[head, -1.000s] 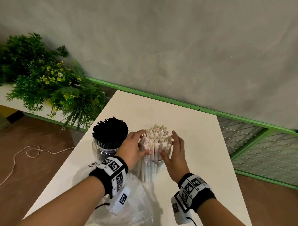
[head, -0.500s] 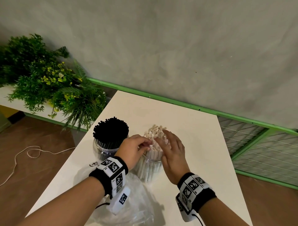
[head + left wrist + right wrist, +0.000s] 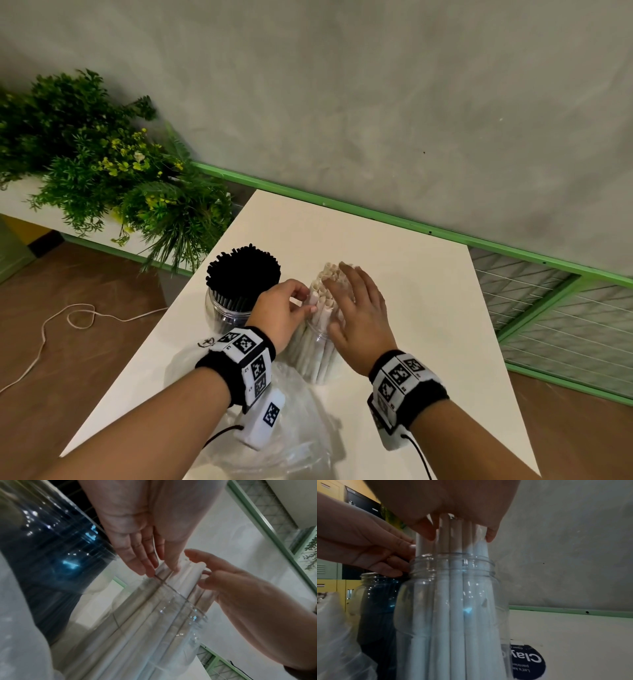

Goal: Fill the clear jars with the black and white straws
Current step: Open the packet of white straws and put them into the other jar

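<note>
Two clear jars stand on the white table [image 3: 411,308]. The left jar [image 3: 222,308] is packed with black straws [image 3: 243,270]. The right jar [image 3: 315,356] holds a bundle of white straws [image 3: 322,291] that sticks out above its neck [image 3: 453,562]. My left hand [image 3: 284,308] touches the left side of the white straws [image 3: 185,577] with fairly straight fingertips [image 3: 149,572], just above the rim. My right hand [image 3: 356,308] lies palm-down over the straw tops, its fingers spread. In the right wrist view that palm [image 3: 453,507] covers the straw ends, with the thumb and a finger hanging down their sides.
A crumpled clear plastic bag [image 3: 274,428] lies at the table's near edge under my left wrist. A dark round sticker [image 3: 527,660] is on the table right of the jar. Green plants [image 3: 102,164] stand left of the table, a grey wall and a green rail [image 3: 376,219] behind.
My right hand has moved from the right side of the white straws up over their tops. My left hand has stayed at their left side. The straw tops are drawn closer together.
</note>
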